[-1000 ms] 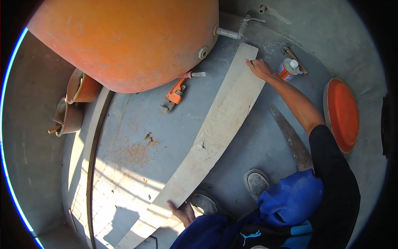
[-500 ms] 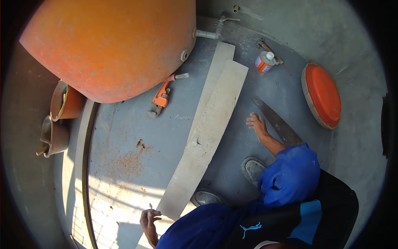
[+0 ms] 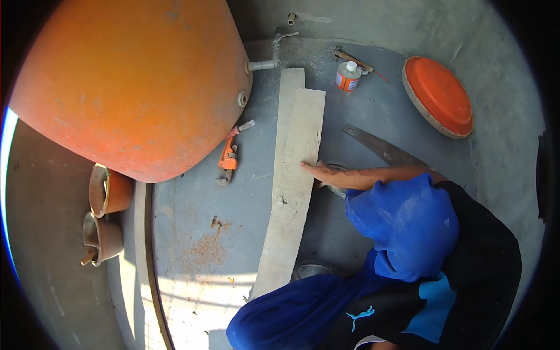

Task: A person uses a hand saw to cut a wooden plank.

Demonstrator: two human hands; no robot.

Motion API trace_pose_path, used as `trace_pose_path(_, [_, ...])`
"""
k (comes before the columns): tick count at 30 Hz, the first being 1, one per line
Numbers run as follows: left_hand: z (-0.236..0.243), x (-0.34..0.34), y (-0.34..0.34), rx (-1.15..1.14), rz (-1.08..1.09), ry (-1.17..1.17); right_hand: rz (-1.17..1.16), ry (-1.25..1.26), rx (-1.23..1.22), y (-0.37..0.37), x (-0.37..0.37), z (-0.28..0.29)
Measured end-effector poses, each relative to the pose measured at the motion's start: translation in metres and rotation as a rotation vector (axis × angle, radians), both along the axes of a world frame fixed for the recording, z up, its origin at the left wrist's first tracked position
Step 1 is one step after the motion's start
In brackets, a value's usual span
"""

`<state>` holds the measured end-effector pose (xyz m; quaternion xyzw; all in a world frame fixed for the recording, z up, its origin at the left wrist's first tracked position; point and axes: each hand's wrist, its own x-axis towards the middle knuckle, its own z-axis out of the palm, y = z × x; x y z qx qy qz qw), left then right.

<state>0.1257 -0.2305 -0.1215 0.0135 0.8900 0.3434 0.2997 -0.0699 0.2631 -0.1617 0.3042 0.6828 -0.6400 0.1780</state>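
Two long pale wooden boards lie partly overlapped on the grey floor. My right hand point(image 3: 326, 174) has hold of the right edge of the upper board point(image 3: 302, 140), a finger or thumb on its top face and the other fingers at its edge, partly hidden. Beneath and to the left shows the end of the lower board point(image 3: 287, 96). The boards' near end passes behind my blue-clad knee, and my left hand is out of sight. Close beyond my right forearm lies a handsaw point(image 3: 382, 146), its handle end covered by the arm.
A big orange tank point(image 3: 134, 87) with a valved pipe point(image 3: 262, 65) stands at the far left. Near it lie a pipe wrench point(image 3: 228, 158) and two buckets point(image 3: 116, 192). A can point(image 3: 348, 79), a hammer point(image 3: 354, 60) and a round orange lid point(image 3: 440, 96) sit at the far right.
My right hand has gone from open above the floor to the upper board's edge. My left hand has left the view from the boards' near end. The whole view has shifted and turned.
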Motion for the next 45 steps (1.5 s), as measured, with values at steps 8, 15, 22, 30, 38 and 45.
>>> trace_pose_path(8, [0.072, -0.052, 0.056, 0.021, 0.196, -0.356, -0.097, 0.002, 0.303, 0.0, -0.057, -0.01])
trace_pose_path(15, [0.049, -0.091, 0.055, -0.07, 0.088, -0.424, 0.137, 0.033, 0.318, 0.041, -0.114, 0.03])
trace_pose_path(22, [0.07, -0.143, 0.086, -0.143, 0.071, -0.661, 0.096, 0.191, 0.455, 0.065, -0.158, -0.007])
trace_pose_path(30, [0.012, -0.17, 0.054, -0.041, 0.194, -0.644, 0.095, 0.262, 0.588, 0.072, -0.214, -0.027])
trace_pose_path(38, [0.002, -0.22, 0.061, 0.023, 0.325, -0.61, 0.13, 0.343, 0.615, 0.085, -0.273, -0.047])
trace_pose_path(45, [-0.013, -0.247, 0.089, 0.011, 0.341, -0.607, 0.102, 0.305, 0.484, 0.111, -0.295, -0.028])
